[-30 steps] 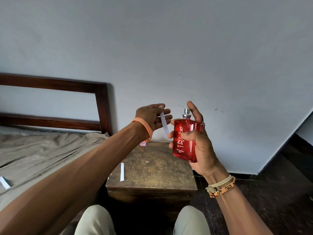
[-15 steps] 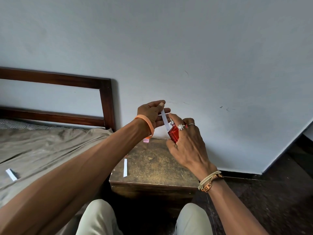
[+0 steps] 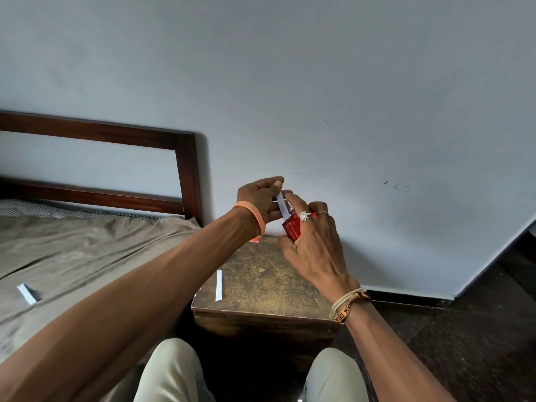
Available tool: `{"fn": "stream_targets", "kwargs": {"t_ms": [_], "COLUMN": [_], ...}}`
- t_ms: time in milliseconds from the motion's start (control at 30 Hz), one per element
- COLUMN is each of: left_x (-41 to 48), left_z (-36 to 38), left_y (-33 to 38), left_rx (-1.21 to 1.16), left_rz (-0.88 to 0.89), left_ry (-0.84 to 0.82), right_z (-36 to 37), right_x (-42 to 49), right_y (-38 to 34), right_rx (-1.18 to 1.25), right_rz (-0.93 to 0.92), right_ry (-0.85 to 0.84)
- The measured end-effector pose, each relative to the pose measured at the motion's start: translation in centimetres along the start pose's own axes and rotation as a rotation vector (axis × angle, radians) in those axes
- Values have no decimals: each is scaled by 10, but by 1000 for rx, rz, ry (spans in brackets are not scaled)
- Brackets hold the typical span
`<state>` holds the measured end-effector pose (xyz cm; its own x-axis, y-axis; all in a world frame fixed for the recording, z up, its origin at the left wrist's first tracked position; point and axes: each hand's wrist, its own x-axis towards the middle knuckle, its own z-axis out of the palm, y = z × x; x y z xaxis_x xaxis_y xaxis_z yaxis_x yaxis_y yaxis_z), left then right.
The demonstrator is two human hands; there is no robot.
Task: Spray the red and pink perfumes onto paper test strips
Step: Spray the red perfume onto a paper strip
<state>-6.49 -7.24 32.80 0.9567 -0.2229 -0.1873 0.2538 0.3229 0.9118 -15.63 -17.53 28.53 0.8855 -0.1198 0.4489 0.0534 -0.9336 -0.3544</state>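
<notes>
Our left hand (image 3: 258,200) pinches a paper strip (image 3: 282,205). Our right hand (image 3: 313,242), at its four o'clock, grips the red perfume bottle (image 3: 291,226).

Your wooden table (image 3: 275,281) carries one paper strip (image 3: 218,285) near its left edge. A second strip (image 3: 26,293) lies on the bed (image 3: 87,250) beside you

No text can be read. Dark lettering is seen on the orange band (image 3: 348,309) at the right wrist but cannot be made out. The label of the red bottle (image 3: 291,227) is hidden.
</notes>
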Motion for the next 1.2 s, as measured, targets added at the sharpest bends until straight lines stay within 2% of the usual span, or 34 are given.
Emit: {"fn": "stream_targets", "kwargs": {"t_ms": [167,300,500,633,800,967,1133,1200], "left_x": [2,7,10,13,16,21,20,21], "left_z": [-5,-8,-8,-9,-13,-20,-32,-37], "left_y": [1,-2,-7,-11,-14,-31,-65,-79], "left_rx": [-23,16,-17,6,-33,-19,109,191], "left_rz": [-6,-6,-26,-32,-48,-76,-210,-241], "left_ry": [-4,-8,-15,-6,-29,-26,-98,-179], "right_z": [0,4,7,9,15,22,41,51], "right_x": [-2,-1,-6,-2,-8,-16,-29,-32], "right_y": [2,6,6,7,12,14,32,41], "right_rx": [8,-11,110,14,246,459,726,717], "right_rz": [2,45,1,28,67,267,347,354], "right_ry": [45,-60,70,-23,34,12,21,-5]}}
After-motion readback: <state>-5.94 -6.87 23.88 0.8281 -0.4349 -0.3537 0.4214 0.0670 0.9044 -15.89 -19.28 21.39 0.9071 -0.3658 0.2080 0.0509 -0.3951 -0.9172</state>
